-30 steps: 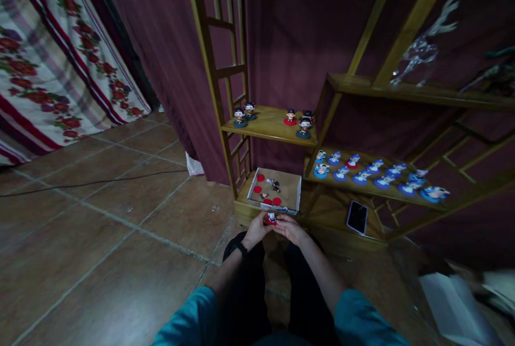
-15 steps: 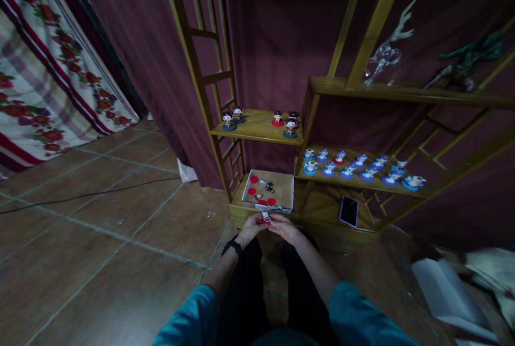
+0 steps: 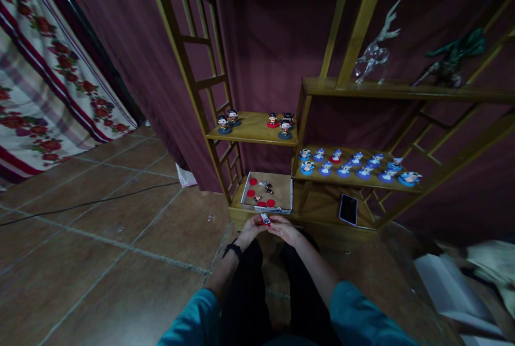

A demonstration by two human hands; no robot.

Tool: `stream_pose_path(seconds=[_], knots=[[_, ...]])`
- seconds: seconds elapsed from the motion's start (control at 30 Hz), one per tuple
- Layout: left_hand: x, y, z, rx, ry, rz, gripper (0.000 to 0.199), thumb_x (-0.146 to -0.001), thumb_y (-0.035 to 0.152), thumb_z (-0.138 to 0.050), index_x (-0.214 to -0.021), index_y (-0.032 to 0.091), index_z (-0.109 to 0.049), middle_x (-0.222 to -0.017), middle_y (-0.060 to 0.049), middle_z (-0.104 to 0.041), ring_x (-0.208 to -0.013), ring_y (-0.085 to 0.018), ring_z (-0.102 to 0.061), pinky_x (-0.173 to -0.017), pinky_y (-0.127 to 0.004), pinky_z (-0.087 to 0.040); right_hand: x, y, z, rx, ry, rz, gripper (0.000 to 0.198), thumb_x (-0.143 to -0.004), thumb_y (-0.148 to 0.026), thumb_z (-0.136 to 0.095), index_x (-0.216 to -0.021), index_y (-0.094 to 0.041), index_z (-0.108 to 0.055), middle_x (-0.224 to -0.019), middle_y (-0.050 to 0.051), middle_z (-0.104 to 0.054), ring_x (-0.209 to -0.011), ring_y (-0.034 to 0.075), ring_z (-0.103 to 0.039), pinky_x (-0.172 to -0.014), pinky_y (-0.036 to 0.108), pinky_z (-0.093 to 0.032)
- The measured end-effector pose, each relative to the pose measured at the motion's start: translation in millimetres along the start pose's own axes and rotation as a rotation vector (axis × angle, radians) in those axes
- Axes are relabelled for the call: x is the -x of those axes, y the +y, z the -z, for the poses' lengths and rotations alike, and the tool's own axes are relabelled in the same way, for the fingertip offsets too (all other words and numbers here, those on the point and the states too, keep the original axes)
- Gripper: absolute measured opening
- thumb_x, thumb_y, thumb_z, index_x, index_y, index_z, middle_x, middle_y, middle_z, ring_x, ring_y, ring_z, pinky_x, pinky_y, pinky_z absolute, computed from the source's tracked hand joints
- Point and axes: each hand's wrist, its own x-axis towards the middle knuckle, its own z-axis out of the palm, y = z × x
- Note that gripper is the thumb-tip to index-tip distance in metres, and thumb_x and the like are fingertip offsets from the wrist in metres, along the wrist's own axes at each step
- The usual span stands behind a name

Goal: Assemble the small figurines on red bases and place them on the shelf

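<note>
Between my two hands is a small white-and-dark figurine (image 3: 265,218) with a red round base under it. My left hand (image 3: 251,229) closes on its left side, and my right hand (image 3: 283,228) grips it from the right. Just beyond my fingers, a shallow cardboard box (image 3: 281,186) sits on the lowest shelf. Inside it lie several red discs (image 3: 271,203) and a few loose figurines (image 3: 269,189). The fingertips partly cover the base that I hold.
Figurines with black hair (image 3: 285,128) stand on the upper left shelf. Several blue and purple figurines (image 3: 344,169) fill the right shelf. A phone (image 3: 348,210) lies below them. Higher up stand a clear deer ornament (image 3: 372,61) and a green sculpture (image 3: 454,59). A cable (image 3: 88,202) crosses the tiled floor.
The figurine in my hands has tilted a little. Both hands stay in nearly the same place in front of the box. The camera view has shifted slightly.
</note>
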Motion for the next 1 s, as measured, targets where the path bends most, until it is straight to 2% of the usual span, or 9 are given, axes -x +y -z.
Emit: stream_pose_path(seconds=[0.17, 0.37, 0.57, 0.7, 1.0], knots=[[1.6, 1.5, -2.8, -0.015, -0.016, 0.0, 0.038, -0.051, 0.022, -0.076, -0.085, 0.011, -0.061, -0.085, -0.007, -0.066, -0.082, -0.019, -0.06, -0.083, -0.037, -0.043, -1.2, 0.7, 1.3, 0.006, 0.003, -0.012, 0.034, -0.055, -0.017, -0.073, -0.086, -0.021, -0.059, -0.086, 0.001, -0.066, -0.082, 0.017, -0.063, -0.087, 0.041, -0.044], [-0.6, -6.0, -4.3, -0.012, 0.031, -0.042, 0.039, -0.051, 0.024, -0.076, -0.084, 0.012, -0.06, -0.083, -0.006, -0.066, -0.078, -0.018, -0.06, -0.079, -0.035, -0.045, -2.2, 4.4, 2.9, -0.004, 0.014, -0.001, 0.037, -0.053, -0.019, -0.074, -0.086, -0.021, -0.059, -0.088, 0.001, -0.065, -0.083, 0.016, -0.062, -0.085, 0.039, -0.045], [-1.9, -9.7, -4.9, -0.098, 0.076, -0.032, 0.038, -0.047, 0.024, -0.077, -0.079, 0.012, -0.06, -0.079, -0.006, -0.067, -0.078, -0.02, -0.061, -0.078, -0.034, -0.046, -0.3, 2.0, 0.6, -0.001, -0.013, 0.01, 0.04, -0.051, -0.021, -0.075, -0.088, -0.02, -0.06, -0.09, 0.003, -0.065, -0.087, 0.019, -0.061, -0.084, 0.039, -0.044], [-1.5, -12.1, -5.8, -0.138, 0.099, -0.071, 0.039, -0.047, 0.023, -0.076, -0.081, 0.012, -0.059, -0.082, -0.007, -0.067, -0.079, -0.02, -0.061, -0.077, -0.032, -0.046, 2.0, 0.3, -2.0, 0.002, -0.009, 0.005, 0.04, -0.051, -0.021, -0.075, -0.089, -0.019, -0.061, -0.093, 0.004, -0.064, -0.088, 0.019, -0.06, -0.085, 0.039, -0.042], [7.4, -5.9, -7.6, -0.254, 0.228, -0.118, 0.033, -0.051, 0.026, -0.072, -0.079, 0.013, -0.061, -0.079, -0.006, -0.067, -0.075, -0.02, -0.062, -0.074, -0.032, -0.047, 10.6, 0.4, 0.0, -0.053, -0.004, 0.005, 0.038, -0.055, -0.025, -0.074, -0.091, -0.018, -0.062, -0.088, 0.006, -0.066, -0.082, 0.018, -0.062, -0.085, 0.041, -0.041]])
